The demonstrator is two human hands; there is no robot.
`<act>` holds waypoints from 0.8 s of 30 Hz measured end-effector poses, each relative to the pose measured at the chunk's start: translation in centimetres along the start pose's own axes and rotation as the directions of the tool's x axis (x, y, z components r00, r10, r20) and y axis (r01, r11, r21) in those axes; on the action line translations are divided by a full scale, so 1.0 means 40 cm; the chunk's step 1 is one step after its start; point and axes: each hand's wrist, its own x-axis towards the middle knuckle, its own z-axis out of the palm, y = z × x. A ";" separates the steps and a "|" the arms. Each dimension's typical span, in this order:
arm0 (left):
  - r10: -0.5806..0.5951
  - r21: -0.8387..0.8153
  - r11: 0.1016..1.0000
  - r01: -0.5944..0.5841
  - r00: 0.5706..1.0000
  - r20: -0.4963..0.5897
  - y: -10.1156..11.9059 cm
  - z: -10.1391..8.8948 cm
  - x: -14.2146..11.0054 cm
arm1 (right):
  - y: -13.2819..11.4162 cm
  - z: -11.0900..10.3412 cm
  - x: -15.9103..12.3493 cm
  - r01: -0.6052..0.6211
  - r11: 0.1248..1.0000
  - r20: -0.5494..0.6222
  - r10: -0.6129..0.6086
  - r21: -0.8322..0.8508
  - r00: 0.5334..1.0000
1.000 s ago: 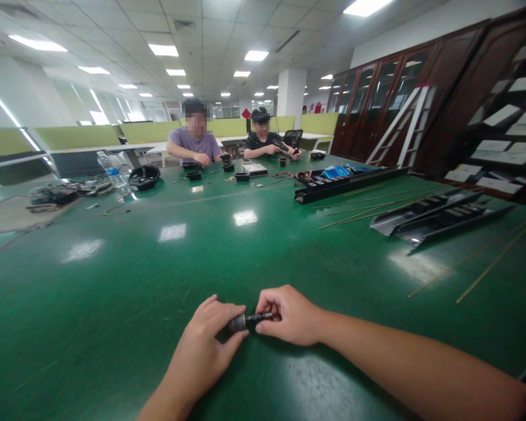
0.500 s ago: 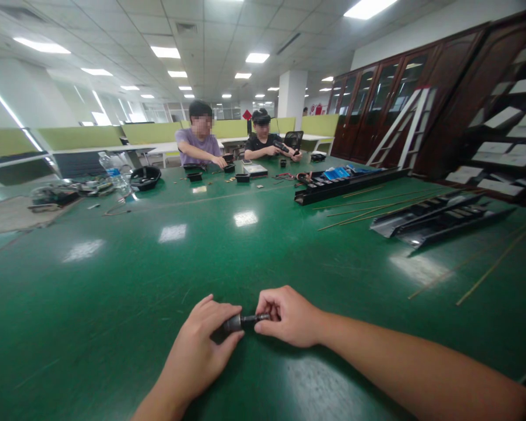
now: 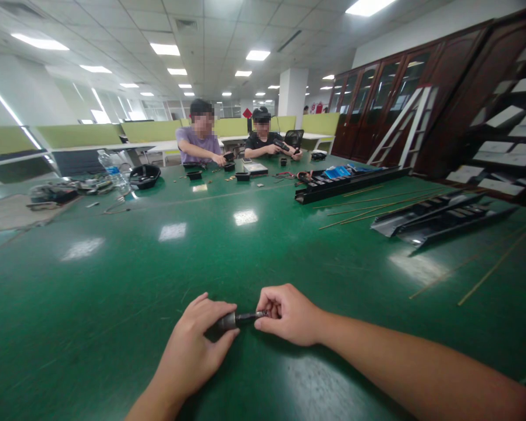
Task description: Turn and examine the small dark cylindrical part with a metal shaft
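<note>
Grey cylinder [image 3: 228, 320] was gripped in left hand [image 3: 197, 338], over near tabletop [image 3: 245, 263] | shaft [image 3: 246, 317] end was pinched by right hand [image 3: 291, 316] | cylinder had shifted left, baring more shaft | parts likely were coming apart

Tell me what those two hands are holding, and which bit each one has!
A dark metal tool: the left hand holds its thick round end, and the right hand pinches the end of its thin rod.
</note>
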 end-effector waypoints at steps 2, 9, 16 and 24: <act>-0.001 0.005 1.000 0.001 1.000 -0.006 -0.004 0.000 -0.001 | 0.002 0.001 0.000 -0.008 1.000 -0.001 0.008 0.007 1.000; 0.003 0.029 1.000 -0.003 1.000 -0.017 -0.014 -0.001 -0.005 | 0.000 0.001 0.000 -0.017 1.000 -0.001 0.017 0.005 1.000; -0.022 0.048 0.999 0.022 1.000 -0.001 -0.021 -0.012 -0.005 | -0.002 0.003 0.001 -0.005 1.000 -0.012 0.005 0.010 1.000; -0.385 0.037 0.908 0.417 0.866 -0.319 -0.091 -0.078 -0.001 | 0.002 -0.001 -0.001 0.006 1.000 0.014 -0.006 0.031 1.000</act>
